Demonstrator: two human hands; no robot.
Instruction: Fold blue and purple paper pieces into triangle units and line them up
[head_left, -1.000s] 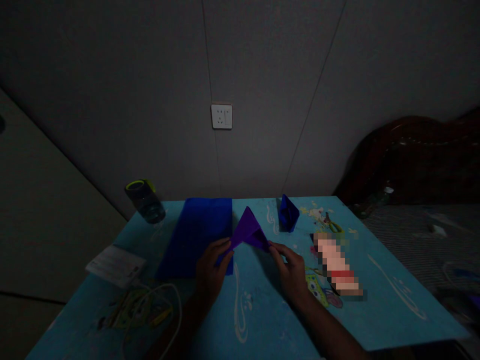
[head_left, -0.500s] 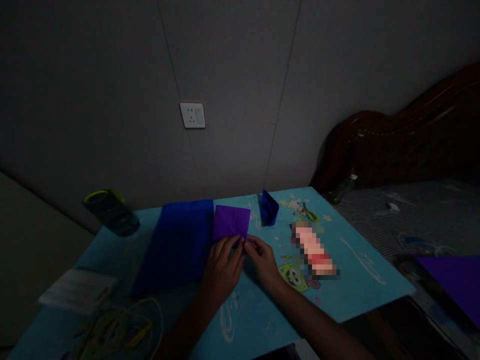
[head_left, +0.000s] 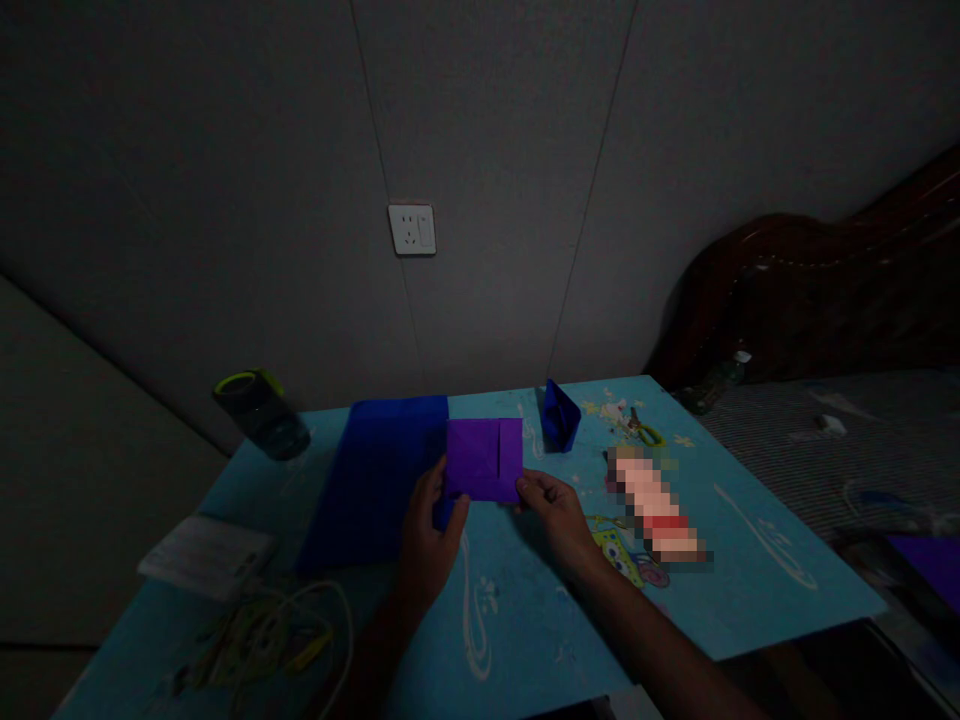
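A square of folded purple paper is held up off the table in front of me, a folded strip and flap showing on its face. My right hand pinches its lower right corner between thumb and fingers. At the lower left corner my left hand grips it loosely, fingers along the left edge and thumb at the bottom edge. Left of the paper lies a large blue sheet, partly covered by my left hand. A folded blue paper shape stands behind and to the right.
On the blue patterned table are a dark bottle, scissors, a blurred-out item, a white packet and a tangled cable. A bed with a dark headboard is at right.
The purple paper now shows a face with a strip and flap. My left hand has moved from its front to the lower left corner, thumb spread. The view has shifted left.
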